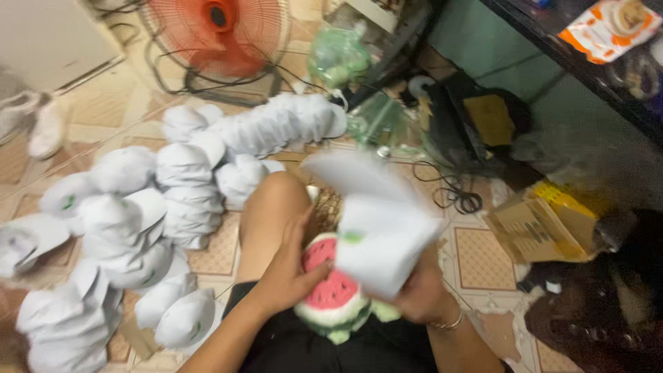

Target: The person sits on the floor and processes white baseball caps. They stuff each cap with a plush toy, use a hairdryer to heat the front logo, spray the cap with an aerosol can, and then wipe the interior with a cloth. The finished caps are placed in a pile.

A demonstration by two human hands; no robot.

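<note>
A blurred white cap (383, 238) sits just above the person's lap, its brim (352, 173) tilted up and away toward the tiled floor (483, 259). The right hand (421, 290) is beneath and behind the cap, mostly hidden by it, with its fingers closed on the cap's lower edge; a thin bracelet (449, 323) circles that wrist. Directly below and left of the cap lies a watermelon-patterned cushion (335, 293), pink with dark seeds and a green and white rim, resting on the black-clothed lap. The left hand (293, 269) lies left of the cap, palm down on the cushion, its fingers curled over the pink face and pressing it; the fingertips reach almost to the cap's lower left corner. A bare knee (273, 207) rises just left of the cap.

Further left of the cap, heaps of white caps (138, 228) cover the floor, and a long nested row of caps (276, 124) stretches above and left of it. An orange fan (217, 31) stands beyond that row. Right of the cap lies a flattened cardboard box (535, 228), with a black cable (452, 193) coiled between them, and clear plastic bags (338, 59) lie above the cap.
</note>
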